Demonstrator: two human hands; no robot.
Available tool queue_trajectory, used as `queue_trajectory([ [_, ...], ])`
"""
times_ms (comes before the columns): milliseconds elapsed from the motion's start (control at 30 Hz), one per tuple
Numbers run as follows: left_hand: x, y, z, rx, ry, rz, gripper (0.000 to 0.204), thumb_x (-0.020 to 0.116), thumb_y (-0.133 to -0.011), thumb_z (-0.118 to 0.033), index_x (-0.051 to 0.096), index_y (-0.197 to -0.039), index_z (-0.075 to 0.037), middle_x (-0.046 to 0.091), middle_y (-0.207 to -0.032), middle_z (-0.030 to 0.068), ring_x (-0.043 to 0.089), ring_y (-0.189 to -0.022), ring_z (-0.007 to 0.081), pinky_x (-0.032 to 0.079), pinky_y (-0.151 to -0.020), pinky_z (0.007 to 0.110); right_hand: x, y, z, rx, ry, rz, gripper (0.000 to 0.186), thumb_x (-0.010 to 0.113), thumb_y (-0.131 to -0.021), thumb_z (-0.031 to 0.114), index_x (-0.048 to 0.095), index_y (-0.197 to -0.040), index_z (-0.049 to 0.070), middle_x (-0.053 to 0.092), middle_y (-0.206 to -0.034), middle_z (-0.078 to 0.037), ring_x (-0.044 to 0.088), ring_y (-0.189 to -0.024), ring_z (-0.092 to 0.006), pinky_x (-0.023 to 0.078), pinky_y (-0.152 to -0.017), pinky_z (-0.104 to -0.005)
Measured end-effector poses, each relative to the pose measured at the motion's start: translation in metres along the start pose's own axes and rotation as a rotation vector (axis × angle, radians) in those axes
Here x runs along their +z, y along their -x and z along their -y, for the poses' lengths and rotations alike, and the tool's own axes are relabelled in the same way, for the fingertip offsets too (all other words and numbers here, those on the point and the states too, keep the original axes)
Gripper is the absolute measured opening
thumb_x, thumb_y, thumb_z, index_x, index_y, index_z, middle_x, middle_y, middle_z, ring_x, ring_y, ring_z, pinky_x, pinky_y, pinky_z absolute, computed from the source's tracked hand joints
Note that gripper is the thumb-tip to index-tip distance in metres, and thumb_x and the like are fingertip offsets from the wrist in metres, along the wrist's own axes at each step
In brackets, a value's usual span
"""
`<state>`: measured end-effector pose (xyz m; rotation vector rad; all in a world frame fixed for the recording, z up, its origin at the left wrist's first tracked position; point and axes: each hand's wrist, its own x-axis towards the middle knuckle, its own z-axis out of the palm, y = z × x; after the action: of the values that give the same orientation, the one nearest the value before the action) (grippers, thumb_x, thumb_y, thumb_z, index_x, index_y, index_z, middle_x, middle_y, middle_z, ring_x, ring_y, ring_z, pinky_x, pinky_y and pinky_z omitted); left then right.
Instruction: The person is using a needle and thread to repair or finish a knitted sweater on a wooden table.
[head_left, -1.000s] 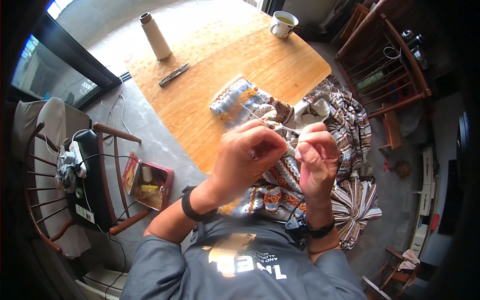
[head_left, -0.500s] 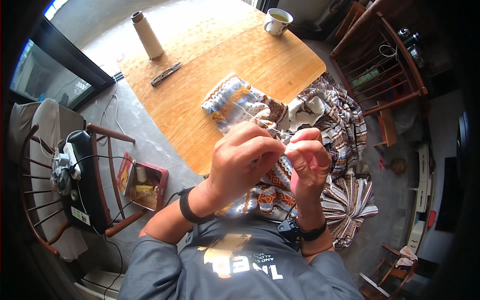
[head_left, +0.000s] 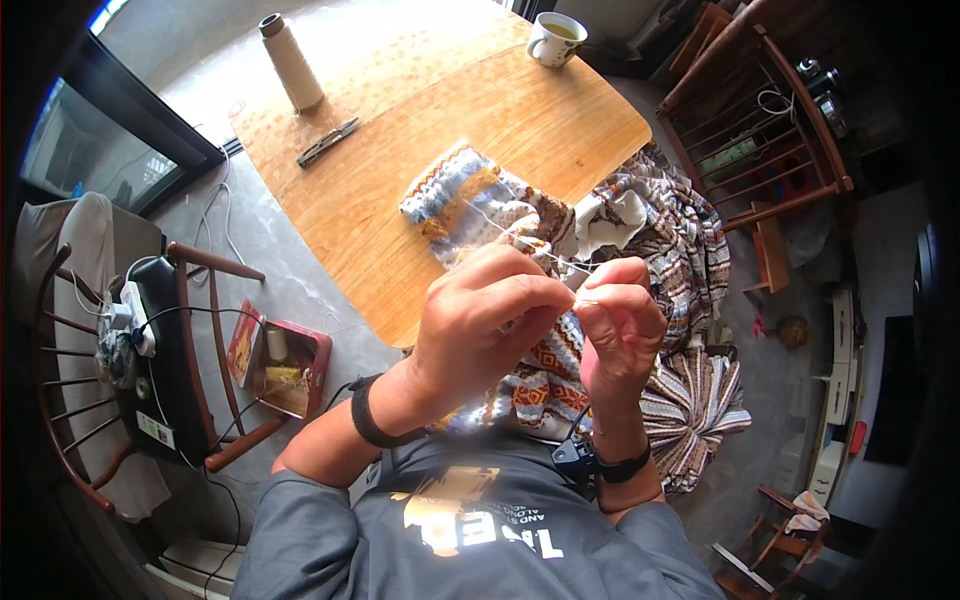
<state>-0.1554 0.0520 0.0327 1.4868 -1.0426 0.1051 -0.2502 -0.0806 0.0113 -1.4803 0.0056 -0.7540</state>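
My left hand (head_left: 478, 312) and my right hand (head_left: 617, 322) meet over the near edge of the table, fingertips touching in a pinch. A white thread (head_left: 492, 222) runs from a patterned knitted piece (head_left: 452, 190) to my right fingers, which are closed on it. A tiny pale bit shows where the fingertips join; whether a needle is there I cannot make out. My left thumb and forefinger are pressed together at that same spot. The knit, in blue, orange, white and brown, lies partly on the table and hangs down behind my hands toward my lap.
On the wooden table (head_left: 350, 230) stand a cone of beige thread (head_left: 292, 65) and a mug (head_left: 556, 42) of yellowish drink, with thread snips (head_left: 328, 142) lying nearby. Striped knitwear (head_left: 690, 400) heaps at the right. A red box (head_left: 310, 360) and wooden chair (head_left: 245, 445) stand left.
Both hands stay pinched together in nearly the same place. The white thread between the knit and my right hand looks slightly tauter. The whole view has shifted a little.
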Motion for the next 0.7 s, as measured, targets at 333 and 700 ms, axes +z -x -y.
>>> queue_trajectory([
  [333,-0.0028,-0.0027,-0.0026,0.008,0.006,0.028,0.019,0.072,-0.067,0.000,0.066,-0.083,-0.007,0.059,-0.076,0.0067,0.059,-0.068,0.0237,0.046,-0.059,0.032,0.0012,-0.0018,0.0021,-0.043,0.032,-0.005,0.010,0.069,-0.080,0.000,0.064,-0.088,0.003,0.052,-0.092,-0.006,0.053,-0.083,-0.0137,0.045,-0.076,-0.0248],
  [700,-0.0009,-0.0043,-0.0043,0.008,0.014,0.046,0.016,0.072,-0.068,-0.002,0.066,-0.082,-0.008,0.059,-0.075,0.0054,0.059,-0.067,0.0239,0.046,-0.059,0.032,0.0028,0.0006,0.0023,-0.032,-0.018,-0.056,0.011,0.072,-0.079,0.005,0.063,-0.084,0.000,0.054,-0.086,-0.006,0.054,-0.079,-0.0141,0.045,-0.073,-0.0247],
])
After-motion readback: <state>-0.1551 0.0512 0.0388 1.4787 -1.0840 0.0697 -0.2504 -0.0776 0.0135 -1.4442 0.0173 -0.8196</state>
